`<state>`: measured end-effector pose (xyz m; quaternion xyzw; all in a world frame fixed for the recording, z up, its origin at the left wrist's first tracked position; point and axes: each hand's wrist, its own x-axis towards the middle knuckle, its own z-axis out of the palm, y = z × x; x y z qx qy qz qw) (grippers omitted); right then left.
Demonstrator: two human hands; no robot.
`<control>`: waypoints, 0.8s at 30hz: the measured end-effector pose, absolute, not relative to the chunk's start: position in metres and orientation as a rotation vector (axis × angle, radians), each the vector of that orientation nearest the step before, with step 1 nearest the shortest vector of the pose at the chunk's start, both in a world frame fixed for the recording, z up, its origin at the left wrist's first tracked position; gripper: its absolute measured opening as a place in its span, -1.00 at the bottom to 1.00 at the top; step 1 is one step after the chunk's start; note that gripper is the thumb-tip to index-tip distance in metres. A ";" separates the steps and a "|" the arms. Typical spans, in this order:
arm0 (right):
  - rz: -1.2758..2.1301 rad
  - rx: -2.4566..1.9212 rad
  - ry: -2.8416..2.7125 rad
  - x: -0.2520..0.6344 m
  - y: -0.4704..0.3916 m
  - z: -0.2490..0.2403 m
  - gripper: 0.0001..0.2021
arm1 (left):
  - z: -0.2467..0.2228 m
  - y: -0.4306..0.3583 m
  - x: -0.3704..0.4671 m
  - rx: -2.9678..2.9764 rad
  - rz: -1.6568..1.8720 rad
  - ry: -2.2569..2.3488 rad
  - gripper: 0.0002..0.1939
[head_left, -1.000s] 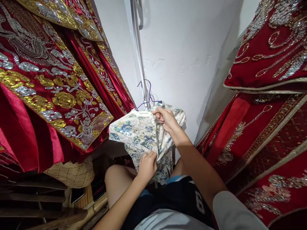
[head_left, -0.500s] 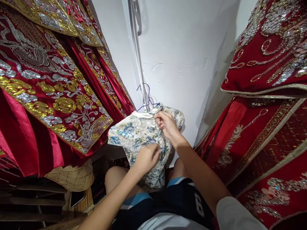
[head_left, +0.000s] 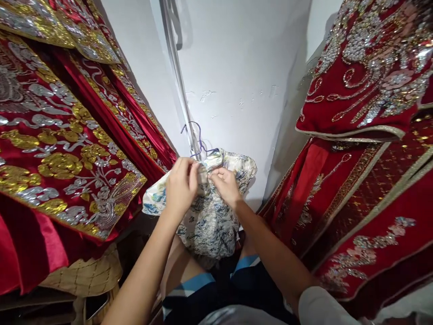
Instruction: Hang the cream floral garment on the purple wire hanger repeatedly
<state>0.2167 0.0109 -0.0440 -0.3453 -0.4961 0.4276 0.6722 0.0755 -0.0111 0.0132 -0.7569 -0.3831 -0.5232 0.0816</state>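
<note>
A short-sleeved white blouse [head_left: 214, 230] with blue and green flowers hangs on a purple wire hanger [head_left: 200, 137] in front of me. My left hand [head_left: 181, 183] is closed at the neckline, its thumb and fingers gripping the front edge of the cloth. Just to its right, my right hand [head_left: 225, 184] pinches the blouse's front below the collar. The fingertips of both hands come close together there. Any button or fastening between them is too small to make out.
A metal pole [head_left: 176, 67] runs down the white wall [head_left: 237, 54] behind the hanger. Red beaded garments [head_left: 64, 158] with gold and silver hang at left, and another red sequined garment [head_left: 358, 108] hangs at right. Low at left is a quilted tan item [head_left: 88, 273].
My left hand has risen from the blouse's middle to the neckline. My right hand has shifted slightly down and left. The lower blouse has bunched up, and the view has swung a little right.
</note>
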 end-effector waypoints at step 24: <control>1.399 -0.943 -1.068 0.248 -0.041 -0.131 -0.85 | -0.158 -0.038 0.055 -1.703 -2.534 -2.266 -0.63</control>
